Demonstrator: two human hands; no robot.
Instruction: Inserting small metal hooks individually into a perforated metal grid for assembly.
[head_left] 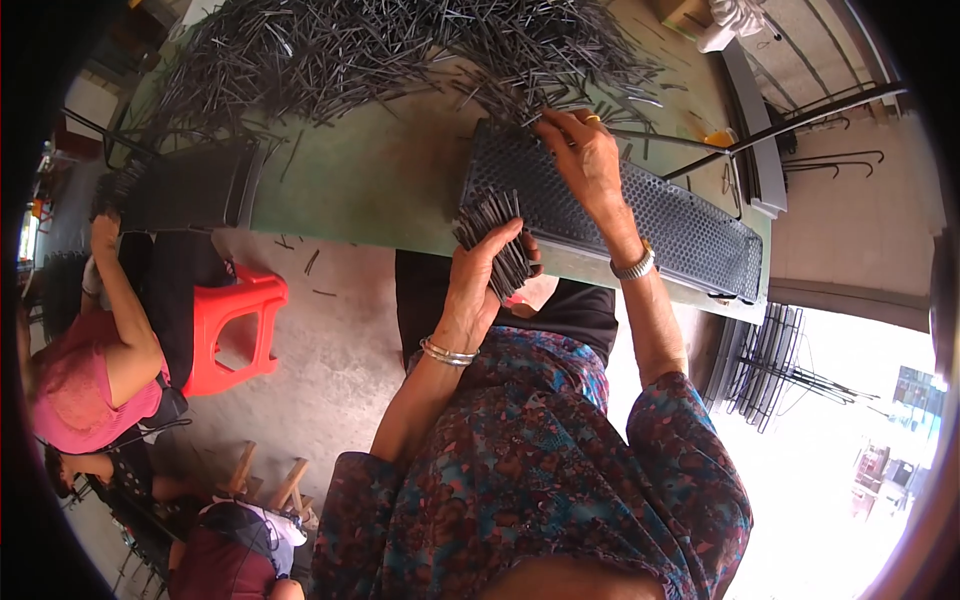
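Observation:
My left hand [478, 270] is wrapped around a thick bundle of thin black strips [492, 222], held upright and slightly tilted over the near edge of the table. Just beyond and to the right, my right hand [585, 160] reaches over a long black perforated tray [640, 205]. Its thumb and fingers come together at the near fringe of a large heap of loose black strips [350, 60]. What lies between those fingertips is too small to make out. The tray's rows of holes run from beside the bundle toward the table's right end.
The green table [350, 185] carries the heap. Another dark tray [190, 185] lies at its left end, where a co-worker in a pink top [85, 385] works. A red plastic stool [235, 325] stands on the floor. Metal rods [690, 165] cross at the right.

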